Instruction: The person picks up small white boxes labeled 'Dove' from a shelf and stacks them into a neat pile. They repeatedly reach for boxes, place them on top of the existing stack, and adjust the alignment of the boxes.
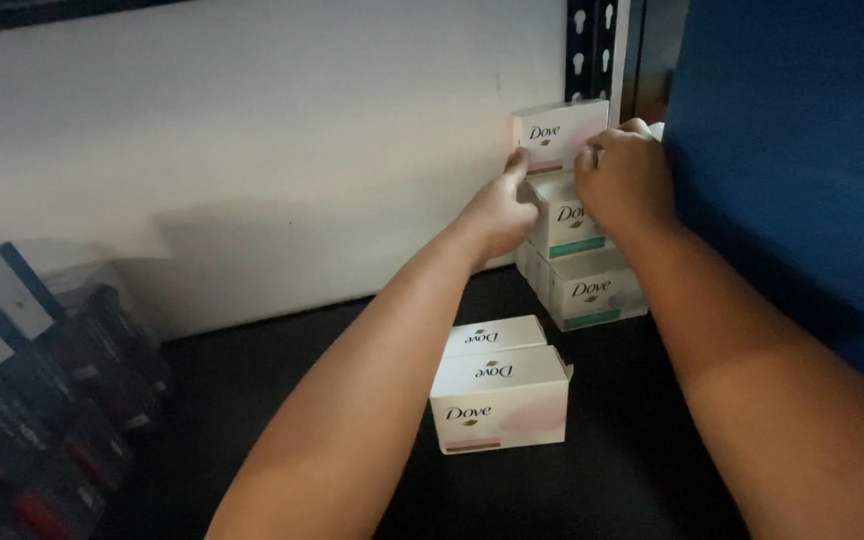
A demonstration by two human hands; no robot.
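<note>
Two white soap boxes (499,395) are lying near on the dark shelf (252,400). Farther right, both hands are closing on the pink-marked soap box (552,135) topping a stack of green-marked boxes (587,285): the left hand (502,212) is gripping its left edge, the right hand (624,180) its right side.

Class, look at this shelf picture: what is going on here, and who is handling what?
A person reaches both bare arms onto a dark shelf. The left hand and right hand grip a white soap box with a pink stripe, at the top of a stack of white and teal boxes by the wall. Two more pink-striped boxes sit nearer. Dark packages lie at the left.
</note>
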